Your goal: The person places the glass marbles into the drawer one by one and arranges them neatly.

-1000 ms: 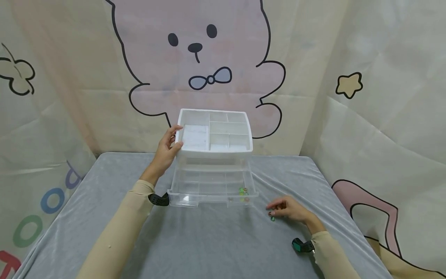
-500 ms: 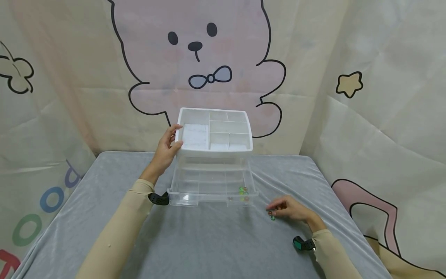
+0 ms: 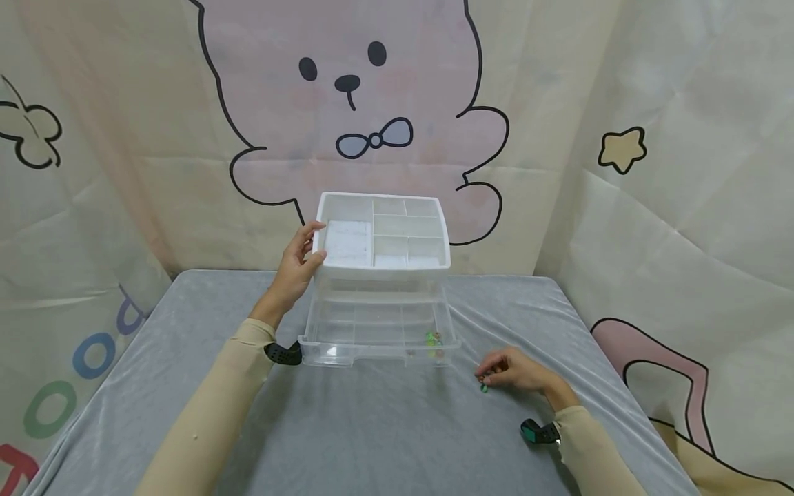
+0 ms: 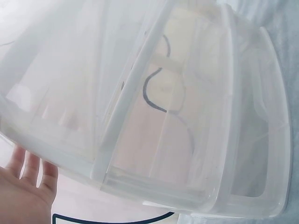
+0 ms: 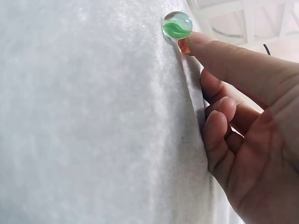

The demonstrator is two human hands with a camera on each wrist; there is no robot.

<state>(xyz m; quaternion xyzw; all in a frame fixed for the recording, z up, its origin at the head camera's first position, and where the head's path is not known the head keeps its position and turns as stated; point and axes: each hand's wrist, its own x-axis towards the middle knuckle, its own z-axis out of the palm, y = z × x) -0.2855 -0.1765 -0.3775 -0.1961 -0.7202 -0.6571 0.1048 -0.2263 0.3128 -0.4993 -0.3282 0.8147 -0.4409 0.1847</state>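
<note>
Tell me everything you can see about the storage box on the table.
The storage box is plastic-looking and stands on the grey cloth, ahead of the person. Its white top tray is divided into one large compartment at left and several smaller ones at right. Below, a clear drawer with inner dividers sticks out toward the person, small green and reddish pieces in its right part. The left hand holds the box's left side.

On the left curtain [image 3: 93, 227] stand a green O [image 3: 29, 412] and a blue O [image 3: 78, 357]; a purple letter [image 3: 120, 321] and cut-off red letter [image 3: 23, 460] are unclear.
</note>
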